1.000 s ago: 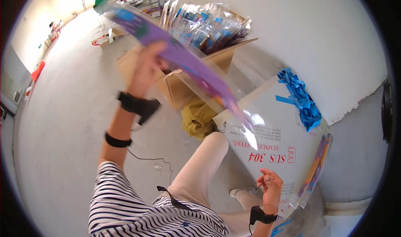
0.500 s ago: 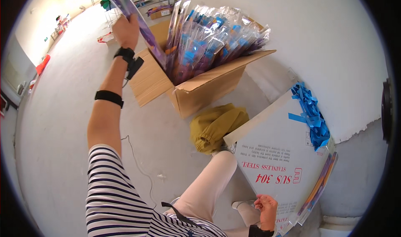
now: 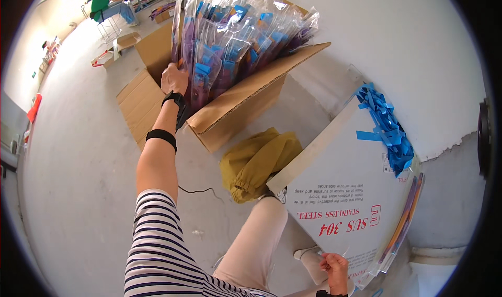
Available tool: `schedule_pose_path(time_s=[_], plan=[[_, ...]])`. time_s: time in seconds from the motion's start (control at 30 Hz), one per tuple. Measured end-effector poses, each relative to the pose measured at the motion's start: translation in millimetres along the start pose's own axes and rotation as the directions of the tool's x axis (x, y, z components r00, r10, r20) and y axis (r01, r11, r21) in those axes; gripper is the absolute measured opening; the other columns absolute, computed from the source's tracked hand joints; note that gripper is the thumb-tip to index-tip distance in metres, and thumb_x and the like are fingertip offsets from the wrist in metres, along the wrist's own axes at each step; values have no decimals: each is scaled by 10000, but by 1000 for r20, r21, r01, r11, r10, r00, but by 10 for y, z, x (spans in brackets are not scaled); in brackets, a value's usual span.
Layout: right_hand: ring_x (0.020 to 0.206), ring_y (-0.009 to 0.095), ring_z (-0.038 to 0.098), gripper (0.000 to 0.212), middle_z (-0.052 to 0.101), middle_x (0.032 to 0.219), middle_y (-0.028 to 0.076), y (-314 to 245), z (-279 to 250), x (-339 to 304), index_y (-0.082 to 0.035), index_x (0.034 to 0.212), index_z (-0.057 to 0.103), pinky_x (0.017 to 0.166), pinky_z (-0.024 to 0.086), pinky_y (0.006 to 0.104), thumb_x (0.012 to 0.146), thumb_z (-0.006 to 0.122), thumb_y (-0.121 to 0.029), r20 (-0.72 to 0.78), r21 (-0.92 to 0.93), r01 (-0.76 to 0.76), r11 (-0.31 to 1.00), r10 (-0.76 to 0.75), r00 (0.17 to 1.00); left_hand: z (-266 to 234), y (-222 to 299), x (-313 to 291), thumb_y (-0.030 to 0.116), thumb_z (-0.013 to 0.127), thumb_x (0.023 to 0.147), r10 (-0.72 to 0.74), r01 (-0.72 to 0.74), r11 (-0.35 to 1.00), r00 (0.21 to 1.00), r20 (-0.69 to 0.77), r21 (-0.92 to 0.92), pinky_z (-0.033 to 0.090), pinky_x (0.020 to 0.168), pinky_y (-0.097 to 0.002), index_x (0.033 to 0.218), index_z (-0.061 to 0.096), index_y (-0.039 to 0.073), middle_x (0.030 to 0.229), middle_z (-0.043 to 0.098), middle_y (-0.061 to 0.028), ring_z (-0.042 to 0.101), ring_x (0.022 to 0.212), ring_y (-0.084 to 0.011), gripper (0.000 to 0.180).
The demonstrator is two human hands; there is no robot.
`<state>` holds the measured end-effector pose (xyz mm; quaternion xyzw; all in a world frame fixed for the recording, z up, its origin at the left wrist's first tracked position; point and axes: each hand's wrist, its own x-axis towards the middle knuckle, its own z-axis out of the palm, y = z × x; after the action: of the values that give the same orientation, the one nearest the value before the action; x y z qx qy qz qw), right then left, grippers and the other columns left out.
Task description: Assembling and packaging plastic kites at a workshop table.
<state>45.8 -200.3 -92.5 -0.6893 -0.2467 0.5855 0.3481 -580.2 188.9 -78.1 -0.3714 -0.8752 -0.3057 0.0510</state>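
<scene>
1. Now your left hand point(image 3: 174, 79) grips a clear packet point(image 3: 184, 46) standing among the packets in the cardboard box point(image 3: 246, 106).
2. Your right hand point(image 3: 336, 270) pinches the white panel's point(image 3: 345, 192) bottom edge.
3. Box looks nearly full; more flat packets point(image 3: 402, 229) wait beside the panel.

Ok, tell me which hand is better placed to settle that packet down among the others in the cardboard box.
Left. The left hand is already up at the cardboard box, gripping a clear packet among the upright ones. The right hand is low by the knee, on the edge of the white sheet, far from the box.
</scene>
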Motion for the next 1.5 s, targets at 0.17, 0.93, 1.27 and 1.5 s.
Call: schedule_pose_path(time_s=[0.17,0.93,1.27,1.5], plan=[[610,142,615,266,680,728,94,27,66,58,44,975,701,599,492,253,941,652,-215,35,-14,-19,1000,20,999,-156,184,125,402,715,841,189,-214,975,940,-284,-63,525,921,-463,1286,594,71,1231,632,-202,625,1122,-377,568],[709,116,551,270,623,799,2,-76,258,149,-5,978,714,664,462,258,972,604,-252,-20,-200,-88,976,86,996,-314,382,790,196,531,913,510,-384,838,804,-305,388,571,720,-487,886,697,67,855,713,-186,704,825,-392,212],[706,125,629,235,687,804,60,-47,145,96,37,1021,703,665,509,261,947,618,-170,-87,-165,-79,983,65,994,917,-539,1135,106,515,926,572,-550,772,819,29,319,578,724,-429,875,692,44,844,691,-191,706,868,-344,194],[1048,283,602,480,623,1210,143,-283,-90,237,-72,1212,650,917,486,391,782,788,-234,28,-828,322,459,-540,841,331,-639,1448,372,489,944,409,-347,904,873,-266,250,527,865,-463,1254,663,190,1169,702,-122,676,1037,-351,399]])
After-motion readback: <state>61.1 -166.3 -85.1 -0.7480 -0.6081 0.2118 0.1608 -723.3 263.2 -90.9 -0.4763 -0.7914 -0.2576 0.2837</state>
